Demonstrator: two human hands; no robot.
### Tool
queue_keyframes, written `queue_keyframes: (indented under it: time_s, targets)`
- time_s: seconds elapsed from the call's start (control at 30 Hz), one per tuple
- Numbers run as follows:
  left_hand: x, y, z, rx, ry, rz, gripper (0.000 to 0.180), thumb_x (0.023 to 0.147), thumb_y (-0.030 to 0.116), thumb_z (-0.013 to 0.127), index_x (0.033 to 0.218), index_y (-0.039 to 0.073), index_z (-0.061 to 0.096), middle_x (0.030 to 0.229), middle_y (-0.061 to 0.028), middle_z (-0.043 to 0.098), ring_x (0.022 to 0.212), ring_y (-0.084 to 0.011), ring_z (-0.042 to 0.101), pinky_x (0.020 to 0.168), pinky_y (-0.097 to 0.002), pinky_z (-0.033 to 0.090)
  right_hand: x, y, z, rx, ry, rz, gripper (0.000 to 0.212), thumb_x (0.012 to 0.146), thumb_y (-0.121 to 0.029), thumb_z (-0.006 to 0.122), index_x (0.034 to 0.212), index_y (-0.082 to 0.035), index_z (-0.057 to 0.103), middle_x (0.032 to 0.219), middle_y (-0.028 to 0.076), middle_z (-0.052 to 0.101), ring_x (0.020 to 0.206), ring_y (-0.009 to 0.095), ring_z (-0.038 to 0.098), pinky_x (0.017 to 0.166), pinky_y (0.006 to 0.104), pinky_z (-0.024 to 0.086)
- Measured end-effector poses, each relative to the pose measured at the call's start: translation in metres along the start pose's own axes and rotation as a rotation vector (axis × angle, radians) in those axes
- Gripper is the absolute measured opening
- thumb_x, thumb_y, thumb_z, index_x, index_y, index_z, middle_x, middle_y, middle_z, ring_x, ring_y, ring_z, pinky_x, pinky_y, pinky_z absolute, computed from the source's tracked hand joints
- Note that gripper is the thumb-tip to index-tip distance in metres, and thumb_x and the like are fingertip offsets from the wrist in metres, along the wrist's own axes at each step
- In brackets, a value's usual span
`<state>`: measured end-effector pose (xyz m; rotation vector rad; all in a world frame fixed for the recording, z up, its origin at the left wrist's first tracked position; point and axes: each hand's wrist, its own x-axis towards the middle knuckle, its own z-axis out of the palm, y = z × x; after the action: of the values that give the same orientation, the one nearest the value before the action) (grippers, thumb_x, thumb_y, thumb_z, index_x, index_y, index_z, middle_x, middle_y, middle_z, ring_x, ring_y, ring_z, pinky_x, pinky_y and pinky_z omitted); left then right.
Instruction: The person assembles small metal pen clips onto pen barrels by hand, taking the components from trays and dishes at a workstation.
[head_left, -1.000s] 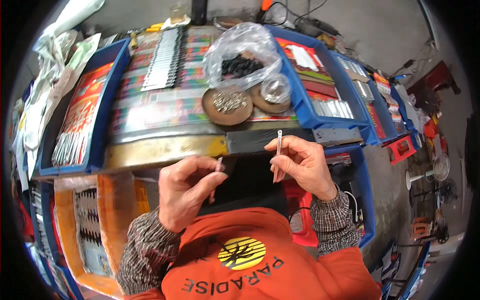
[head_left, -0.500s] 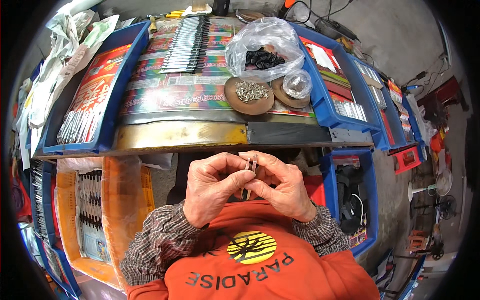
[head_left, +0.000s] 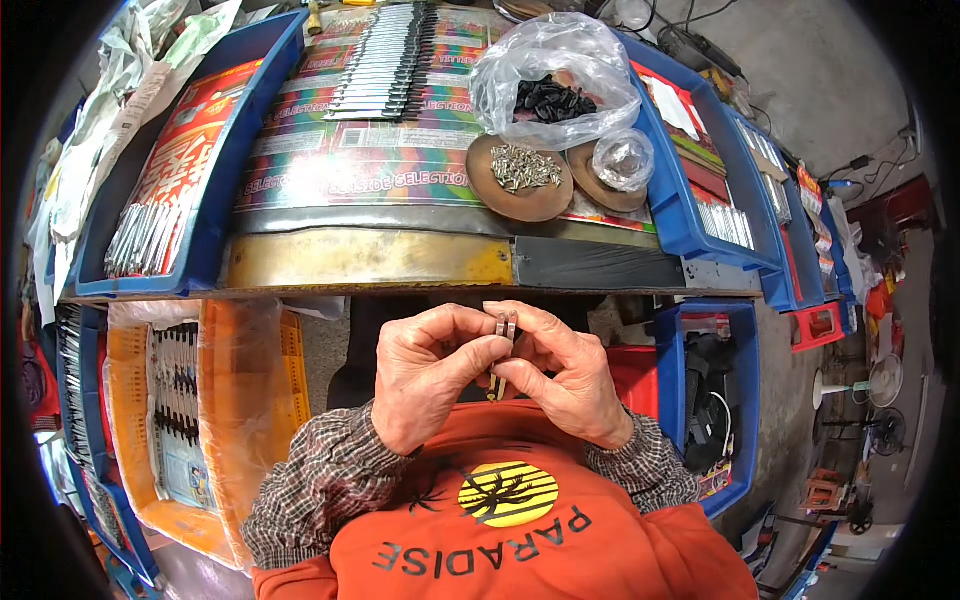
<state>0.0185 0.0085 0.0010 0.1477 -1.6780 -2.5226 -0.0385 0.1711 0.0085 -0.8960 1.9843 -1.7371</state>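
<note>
In front of my chest, just below the table edge, both hands pinch a pair of narrow metal strips [head_left: 506,326]. My left hand [head_left: 428,378] closes on the pair with thumb and fingers. From the other side, my right hand [head_left: 566,378] grips it too. The two upper ends stand side by side with a thin gap, and a brass-coloured lower end pokes out beneath the thumbs. Fingers hide the middle, so the exact kind of part cannot be made out. On the table, small metal pins [head_left: 522,168] lie heaped on a round brown dish [head_left: 520,207].
A row of slim metal pieces with black ends [head_left: 380,65] lies farther back. Black parts [head_left: 552,100] fill a clear plastic bag [head_left: 610,70]. Blue trays [head_left: 205,270] [head_left: 690,235] flank the work surface; below stand an orange crate [head_left: 225,400] and another blue tray [head_left: 742,400].
The strips' upper ends now sit closer together and more upright. Both hands keep their hold. The table appears shifted slightly up and right in the picture.
</note>
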Motion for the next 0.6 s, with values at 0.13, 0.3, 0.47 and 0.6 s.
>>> queue_keyframes:
  time_s: [0.13,0.3,0.47,0.6]
  targets:
    - [0.002,-0.003,0.0,-0.107,-0.015,-0.051,0.009,0.088,0.0,0.066,0.095,-0.004,0.068,0.082,-0.0058,0.068,0.068,-0.0078,0.061,0.058,-0.021,0.051,0.0,0.003,0.0,-0.032,0.015,-0.017,0.047,0.088,0.0,0.064,0.133,-0.003,0.051,0.082,0.004,0.066,0.066,0.005,0.06,0.061,0.0222,0.051]
    - [0.003,-0.007,0.001,-0.134,-0.016,-0.073,0.009,0.088,0.0,0.066,0.096,-0.004,0.068,0.082,-0.0063,0.068,0.068,-0.0086,0.061,0.059,-0.0217,0.051,0.0,0.005,-0.001,-0.023,0.015,0.004,0.046,0.089,0.0,0.063,0.134,-0.003,0.051,0.081,0.004,0.066,0.066,0.005,0.06,0.06,0.0222,0.051]
    - [0.003,-0.011,0.0,-0.151,-0.02,-0.068,0.01,0.088,0.001,0.066,0.096,-0.005,0.068,0.083,-0.0068,0.068,0.069,-0.0095,0.061,0.06,-0.0229,0.052,-0.003,0.007,-0.001,-0.021,0.014,0.028,0.047,0.089,0.001,0.063,0.134,-0.003,0.051,0.081,0.004,0.066,0.066,0.005,0.061,0.06,0.0223,0.051]
    - [0.002,-0.014,0.0,-0.148,-0.01,-0.071,0.01,0.089,0.001,0.066,0.097,-0.005,0.068,0.084,-0.0068,0.068,0.069,-0.0096,0.061,0.06,-0.023,0.052,-0.001,0.008,0.0,-0.027,0.022,0.037,0.047,0.089,0.001,0.063,0.134,-0.002,0.051,0.082,0.004,0.066,0.067,0.005,0.061,0.061,0.0226,0.051]
